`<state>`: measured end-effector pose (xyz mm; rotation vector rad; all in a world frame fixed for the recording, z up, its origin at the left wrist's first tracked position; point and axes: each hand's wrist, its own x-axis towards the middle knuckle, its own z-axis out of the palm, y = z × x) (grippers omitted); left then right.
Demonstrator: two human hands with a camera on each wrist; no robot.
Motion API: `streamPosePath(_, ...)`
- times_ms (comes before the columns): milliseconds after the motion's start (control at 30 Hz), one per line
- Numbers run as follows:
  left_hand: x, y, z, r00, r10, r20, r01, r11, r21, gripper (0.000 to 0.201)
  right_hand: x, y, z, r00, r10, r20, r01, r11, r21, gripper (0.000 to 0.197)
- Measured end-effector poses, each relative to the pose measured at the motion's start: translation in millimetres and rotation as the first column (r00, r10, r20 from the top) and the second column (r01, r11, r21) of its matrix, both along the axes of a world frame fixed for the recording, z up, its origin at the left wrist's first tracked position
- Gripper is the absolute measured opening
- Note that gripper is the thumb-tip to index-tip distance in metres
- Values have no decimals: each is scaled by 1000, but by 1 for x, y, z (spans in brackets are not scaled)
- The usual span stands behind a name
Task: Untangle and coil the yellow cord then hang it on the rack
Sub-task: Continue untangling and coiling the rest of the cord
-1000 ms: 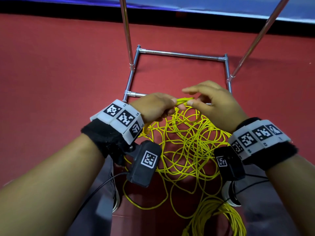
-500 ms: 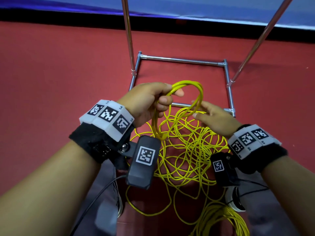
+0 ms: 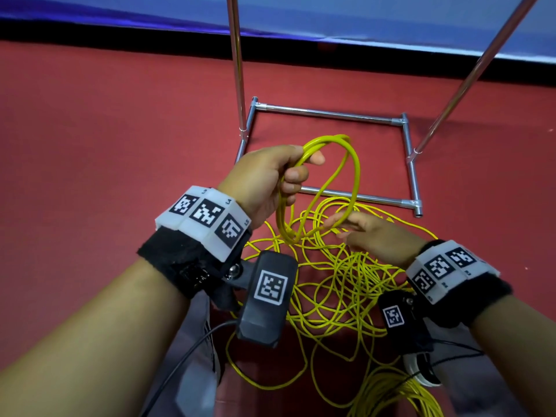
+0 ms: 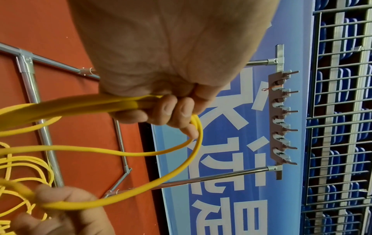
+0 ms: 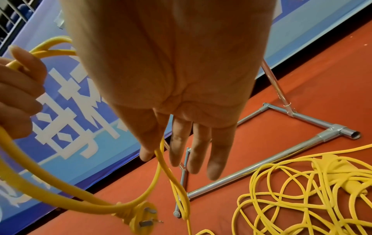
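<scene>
From the head view, the left hand (image 3: 264,179) grips a few raised loops of the yellow cord (image 3: 337,284), most of which lies tangled on the red floor (image 3: 105,145) inside the rack (image 3: 331,115) base. The left wrist view shows those fingers (image 4: 171,111) curled round the loops, with a hook strip (image 4: 280,117) beyond. In the right wrist view, the right hand (image 5: 181,89) has straight fingers, thumb and forefinger lightly pinching one strand above the plug (image 5: 138,213).
</scene>
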<state>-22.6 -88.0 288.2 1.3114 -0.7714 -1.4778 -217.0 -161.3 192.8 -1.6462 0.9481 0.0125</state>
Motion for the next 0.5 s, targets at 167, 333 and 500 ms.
streamPosePath(167,-6,-2,-7,996,34,84,-31,999,-34,31,-5,-4,4,972,-233,22,232,972,40,18)
streamPosePath(333,-8,-3,-18,985,37,167,-34,999,-20,29,-9,-10,20,863,-487,134,475,873,108,12)
streamPosePath(500,-14,-8,-30,968,70,240,-66,998,-24,32,-6,-7,32,820,-519,242,486,854,186,16)
